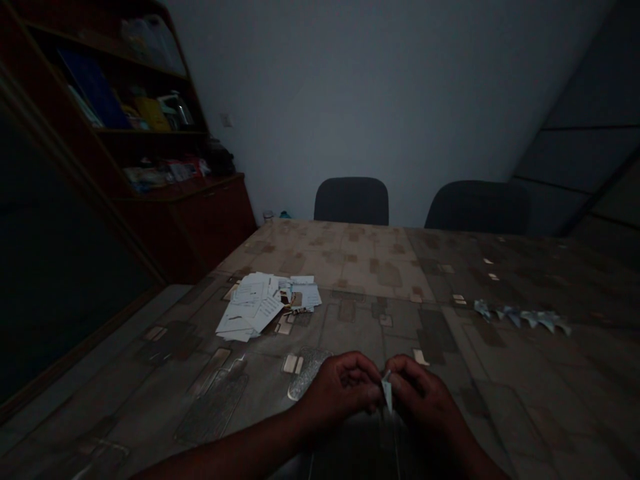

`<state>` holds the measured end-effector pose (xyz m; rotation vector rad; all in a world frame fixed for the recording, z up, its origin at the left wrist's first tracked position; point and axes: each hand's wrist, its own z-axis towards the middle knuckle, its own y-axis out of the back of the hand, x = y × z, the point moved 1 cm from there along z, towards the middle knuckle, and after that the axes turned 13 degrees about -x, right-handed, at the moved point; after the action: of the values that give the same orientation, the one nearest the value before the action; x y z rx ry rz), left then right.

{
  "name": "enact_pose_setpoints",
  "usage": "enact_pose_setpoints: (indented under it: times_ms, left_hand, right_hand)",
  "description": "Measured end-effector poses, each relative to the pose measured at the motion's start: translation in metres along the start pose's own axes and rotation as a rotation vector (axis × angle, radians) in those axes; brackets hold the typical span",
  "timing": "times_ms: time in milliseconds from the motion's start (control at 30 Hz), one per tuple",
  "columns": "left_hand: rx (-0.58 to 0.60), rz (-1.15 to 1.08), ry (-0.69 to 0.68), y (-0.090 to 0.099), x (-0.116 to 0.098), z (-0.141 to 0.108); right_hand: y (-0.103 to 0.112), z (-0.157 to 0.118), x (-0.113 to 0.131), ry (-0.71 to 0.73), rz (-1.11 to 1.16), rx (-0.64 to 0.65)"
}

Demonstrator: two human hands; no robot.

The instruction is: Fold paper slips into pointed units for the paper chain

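One folded paper [387, 395] tight in left hand [345, 388] and right hand [423, 392], broad tabletop [370, 333] to far edge [407, 229]

whitish paper piece [387, 396], white paper slips [250, 310] with dark print, beige-brown table [345, 267] patterned with rectangles, dark grey chairs [351, 200]

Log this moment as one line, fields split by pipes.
left hand + right hand: holding small folded paper between them | table left: loose paper pile | table right: folded pieces in row
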<state>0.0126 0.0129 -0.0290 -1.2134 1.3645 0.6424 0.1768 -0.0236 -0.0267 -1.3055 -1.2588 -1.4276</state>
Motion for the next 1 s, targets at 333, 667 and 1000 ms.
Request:
enact_pose_setpoints:
  times_ms: [333,667,1000]
  left_hand:
    - [-0.065,0.052,-0.064,0.0026,0.0,-0.0008]
    - [-0.213,0.104,-0.095,-0.0007,-0.0003,-0.0029]
    - [-0.173,0.059,-0.114,-0.0017,0.0022,-0.009]
  right_hand:
    - [0.0011,-0.0041,0.0052,0.12,-0.165,-0.064]
    - [0.0006,-0.0085,0.0048,0.715,-0.521,-0.19]
    - [-0.0012,-0.0082,0.0016,0.549,-0.565,-0.138]
